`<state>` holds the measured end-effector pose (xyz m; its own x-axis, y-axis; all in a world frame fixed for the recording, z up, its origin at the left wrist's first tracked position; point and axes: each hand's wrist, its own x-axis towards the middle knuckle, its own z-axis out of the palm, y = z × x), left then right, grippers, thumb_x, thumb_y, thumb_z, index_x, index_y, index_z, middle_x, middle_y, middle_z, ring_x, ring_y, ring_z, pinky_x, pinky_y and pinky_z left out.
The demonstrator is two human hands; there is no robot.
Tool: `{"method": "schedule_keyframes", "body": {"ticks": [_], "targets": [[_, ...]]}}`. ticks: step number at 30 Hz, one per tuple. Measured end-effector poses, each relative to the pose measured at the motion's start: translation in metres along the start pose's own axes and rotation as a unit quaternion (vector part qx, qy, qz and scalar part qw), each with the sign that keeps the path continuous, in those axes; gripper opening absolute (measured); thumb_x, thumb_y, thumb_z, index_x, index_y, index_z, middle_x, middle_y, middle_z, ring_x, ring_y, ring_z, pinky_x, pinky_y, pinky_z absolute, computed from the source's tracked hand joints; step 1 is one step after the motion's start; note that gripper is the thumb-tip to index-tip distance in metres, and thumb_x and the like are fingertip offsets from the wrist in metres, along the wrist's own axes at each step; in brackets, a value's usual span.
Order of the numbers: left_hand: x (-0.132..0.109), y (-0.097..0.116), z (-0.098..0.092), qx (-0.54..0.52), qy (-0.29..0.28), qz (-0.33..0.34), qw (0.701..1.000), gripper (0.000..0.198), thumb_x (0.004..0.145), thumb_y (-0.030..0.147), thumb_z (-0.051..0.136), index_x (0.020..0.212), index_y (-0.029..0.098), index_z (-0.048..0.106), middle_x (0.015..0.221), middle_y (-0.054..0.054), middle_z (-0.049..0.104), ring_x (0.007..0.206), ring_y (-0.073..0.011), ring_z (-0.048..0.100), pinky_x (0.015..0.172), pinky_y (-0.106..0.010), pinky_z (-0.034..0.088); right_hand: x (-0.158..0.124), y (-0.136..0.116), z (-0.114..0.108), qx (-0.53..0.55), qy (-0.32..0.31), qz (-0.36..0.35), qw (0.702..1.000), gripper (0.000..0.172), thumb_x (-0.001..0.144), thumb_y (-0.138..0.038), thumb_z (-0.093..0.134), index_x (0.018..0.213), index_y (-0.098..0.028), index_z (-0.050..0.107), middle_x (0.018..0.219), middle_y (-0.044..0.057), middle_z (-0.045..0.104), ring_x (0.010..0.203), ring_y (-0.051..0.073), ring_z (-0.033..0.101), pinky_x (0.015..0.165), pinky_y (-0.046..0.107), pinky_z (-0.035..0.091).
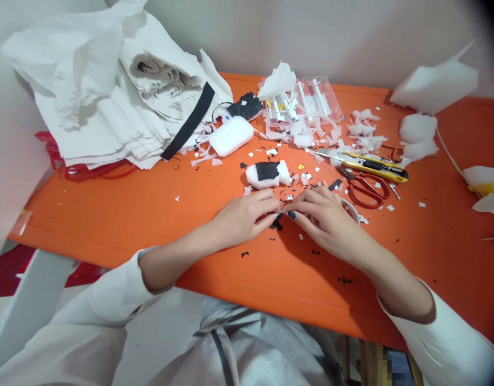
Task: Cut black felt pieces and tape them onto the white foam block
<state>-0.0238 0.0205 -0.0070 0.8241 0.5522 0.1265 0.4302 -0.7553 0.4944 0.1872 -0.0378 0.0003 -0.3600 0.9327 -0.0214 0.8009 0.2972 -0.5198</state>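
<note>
My left hand (241, 217) and my right hand (325, 217) meet over the orange table (231, 273), fingertips pinched close together. Whatever lies between them is too small to make out; dark spots show at both thumb tips. Just beyond the fingers rests a white foam-like piece (253, 176) with a black patch (267, 171) across its top. Black scraps (276, 224) lie under and around the fingertips. A white ring (354, 212), perhaps a tape roll, is partly hidden behind my right hand.
Red-handled scissors (367, 199) and a yellow utility knife (375, 165), blade out, lie right of centre. Behind are a clear box of markers (331, 107) and a white block (231, 136). White sheets (98, 134) with a black strip (189, 120) fill the left.
</note>
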Motion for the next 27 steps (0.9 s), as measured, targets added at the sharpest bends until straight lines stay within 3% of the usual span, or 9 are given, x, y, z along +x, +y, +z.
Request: {"method": "schedule_keyframes", "body": {"ticks": [3,5,9,12,17,22,27], "targets": [[-0.0026,-0.0016,-0.0008,0.167,0.026,0.086,0.982,0.021,0.096,0.019,0.042,0.089,0.018,0.061,0.093,-0.003,0.063,0.077,-0.0125,0.056,0.053,-0.023,0.030,0.0001,0.0033,0.0009,0.017,0.022,-0.003,1.000,0.038,0.097,-0.027,0.044,0.134,-0.025,0.055,0.108,0.008,0.059,0.099,0.025,0.046,0.092,0.042,0.039],[-0.0033,-0.0010,-0.0017,0.233,0.036,0.142,0.961,0.025,0.097,0.015,0.039,0.090,0.019,0.063,0.089,-0.002,0.065,0.074,-0.0126,0.056,0.051,-0.026,0.027,0.0003,0.0042,0.0004,0.018,0.044,-0.004,0.999,0.044,0.098,-0.028,0.044,0.141,-0.024,0.048,0.113,0.010,0.057,0.101,0.025,0.045,0.094,0.042,0.039],[-0.0035,0.0034,-0.0053,0.243,0.007,0.151,0.958,0.033,0.098,0.015,0.033,0.095,0.020,0.066,0.083,-0.004,0.068,0.068,-0.0132,0.054,0.052,-0.029,0.025,0.0013,0.0042,-0.0032,0.031,0.016,-0.017,0.999,0.027,0.098,-0.029,0.042,0.109,-0.025,0.067,0.114,0.008,0.057,0.107,0.026,0.045,0.095,0.044,0.037],[-0.0038,0.0057,-0.0071,0.186,-0.012,0.100,0.977,0.035,0.099,0.020,0.031,0.100,0.020,0.067,0.085,-0.007,0.069,0.070,-0.0148,0.056,0.053,-0.030,0.028,0.0023,0.0053,-0.0053,0.055,-0.021,-0.030,0.998,0.021,0.097,-0.031,0.046,0.092,-0.023,0.064,0.110,0.007,0.059,0.106,0.026,0.046,0.096,0.045,0.036],[-0.0024,0.0041,-0.0036,0.020,0.026,0.012,0.999,0.023,0.095,0.034,0.050,0.101,0.019,0.066,0.099,-0.008,0.066,0.084,-0.0153,0.060,0.065,-0.024,0.040,0.0021,0.0067,-0.0080,0.088,0.004,-0.033,0.996,0.011,0.094,-0.028,0.050,0.091,-0.022,0.059,0.105,0.007,0.059,0.102,0.023,0.048,0.091,0.039,0.039],[0.0034,0.0023,0.0000,-0.175,0.008,-0.041,0.984,0.011,0.092,0.021,0.054,0.089,0.016,0.064,0.090,-0.003,0.063,0.088,-0.0136,0.058,0.081,-0.024,0.044,0.0010,0.0031,-0.0080,0.065,0.002,-0.030,0.997,0.011,0.094,-0.027,0.050,0.089,-0.022,0.058,0.105,0.008,0.058,0.100,0.025,0.046,0.090,0.041,0.038],[0.0051,0.0047,-0.0021,-0.277,-0.031,-0.101,0.955,0.011,0.088,0.022,0.057,0.083,0.015,0.064,0.084,-0.001,0.060,0.068,-0.0092,0.050,0.062,-0.020,0.039,0.0023,0.0055,-0.0083,0.093,0.013,-0.028,0.995,0.013,0.094,-0.031,0.052,0.093,-0.024,0.062,0.105,0.007,0.061,0.103,0.026,0.050,0.092,0.042,0.038]]}}
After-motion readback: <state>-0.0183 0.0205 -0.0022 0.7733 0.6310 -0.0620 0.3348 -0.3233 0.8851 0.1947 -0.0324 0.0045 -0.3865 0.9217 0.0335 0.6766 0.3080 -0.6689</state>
